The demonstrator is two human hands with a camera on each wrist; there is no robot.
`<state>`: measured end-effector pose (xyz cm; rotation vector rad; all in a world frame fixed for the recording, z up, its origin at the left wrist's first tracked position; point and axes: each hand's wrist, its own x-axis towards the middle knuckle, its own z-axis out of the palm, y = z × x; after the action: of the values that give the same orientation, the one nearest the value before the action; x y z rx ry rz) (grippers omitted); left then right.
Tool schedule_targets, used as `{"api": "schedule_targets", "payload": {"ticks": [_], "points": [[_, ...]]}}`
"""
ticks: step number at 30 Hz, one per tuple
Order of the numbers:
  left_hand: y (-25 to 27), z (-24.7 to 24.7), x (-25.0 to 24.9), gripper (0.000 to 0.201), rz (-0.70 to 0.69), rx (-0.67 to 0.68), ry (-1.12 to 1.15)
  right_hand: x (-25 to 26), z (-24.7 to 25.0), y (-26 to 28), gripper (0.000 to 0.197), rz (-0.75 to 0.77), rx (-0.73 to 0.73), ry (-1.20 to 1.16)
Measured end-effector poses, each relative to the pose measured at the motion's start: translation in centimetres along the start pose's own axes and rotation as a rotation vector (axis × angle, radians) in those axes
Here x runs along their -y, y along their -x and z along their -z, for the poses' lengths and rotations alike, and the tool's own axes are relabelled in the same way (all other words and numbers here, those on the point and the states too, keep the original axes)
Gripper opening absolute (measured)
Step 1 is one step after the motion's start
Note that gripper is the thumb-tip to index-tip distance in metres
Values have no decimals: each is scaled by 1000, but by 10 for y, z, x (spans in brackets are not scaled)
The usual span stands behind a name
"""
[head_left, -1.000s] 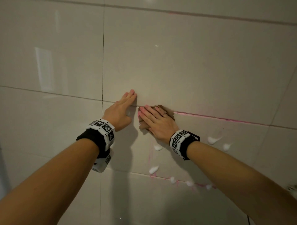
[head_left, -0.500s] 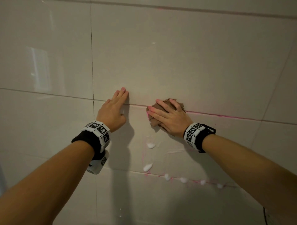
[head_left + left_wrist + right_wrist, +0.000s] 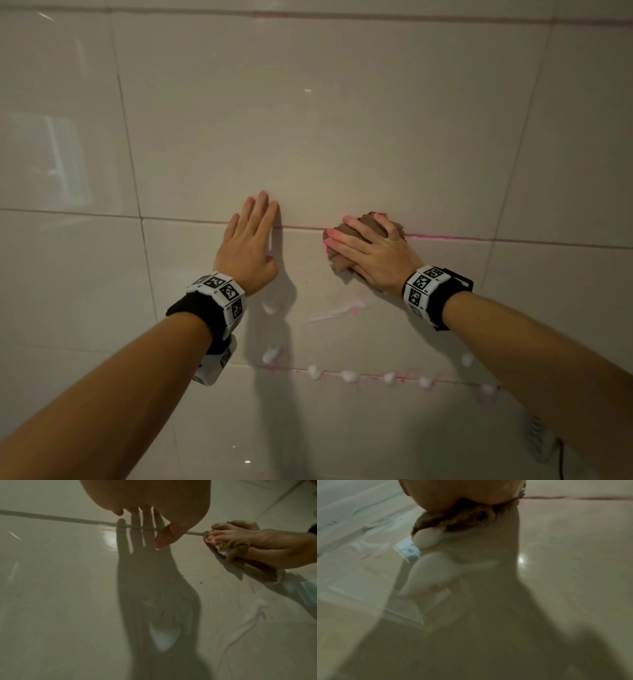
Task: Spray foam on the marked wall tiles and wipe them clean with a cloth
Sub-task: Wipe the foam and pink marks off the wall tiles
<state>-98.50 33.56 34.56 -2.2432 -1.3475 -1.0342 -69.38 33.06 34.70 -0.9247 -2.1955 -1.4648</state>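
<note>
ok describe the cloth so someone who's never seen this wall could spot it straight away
On the glossy beige tiled wall, follow the horizontal grout line with the pink marking leftward to the right hand. The crumpled brown cloth is bunched under its fingers against the tile, the only dark, textured thing among white foam dabs.

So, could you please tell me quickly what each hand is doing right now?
Left hand: open, flat on the glossy beige wall tile.
Right hand: holding the crumpled brown cloth.

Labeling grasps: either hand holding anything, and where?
Right hand presses a bunched brown cloth to the wall, fingers spread over its top. Left hand holds nothing, flat on the tile.
</note>
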Motion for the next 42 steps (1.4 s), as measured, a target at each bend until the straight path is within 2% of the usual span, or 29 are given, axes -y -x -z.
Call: {"api": "schedule_targets", "payload": {"ticks": [7,13,16,20,23,27,30,32,35,38,42], "points": [[-16,-13,-56,102,-46,21,-31,-41,22,62,49,-32,-22,11],[-28,-23,-103,103,-54,32,-26,-67,21,140,51,-214,38,54],[-29,-28,-119,104,-23,40,-15,-71,17,172,61,-283,62,68],[-23,-36,-132,105,-5,72,-11,-53,7,204,67,-292,138,35],[-17,-41,-138,105,2,93,-11,-50,5,209,67,-338,145,-8],[-14,-44,-138,105,4,95,-29,-64,14,182,62,-616,-44,-148],[-14,-45,-136,105,-10,78,-29,-66,14,157,62,-695,-132,-153],[-14,-45,-134,103,-26,66,-17,-57,11,144,65,-680,-133,-132],[-9,-47,-128,102,-50,46,1,-30,1,132,66,-570,-88,-67],[0,-53,-119,103,-54,49,6,10,-18,132,67,-390,-19,-40],[15,-62,-105,106,-31,83,21,71,-47,159,69,-125,147,-38]]}}
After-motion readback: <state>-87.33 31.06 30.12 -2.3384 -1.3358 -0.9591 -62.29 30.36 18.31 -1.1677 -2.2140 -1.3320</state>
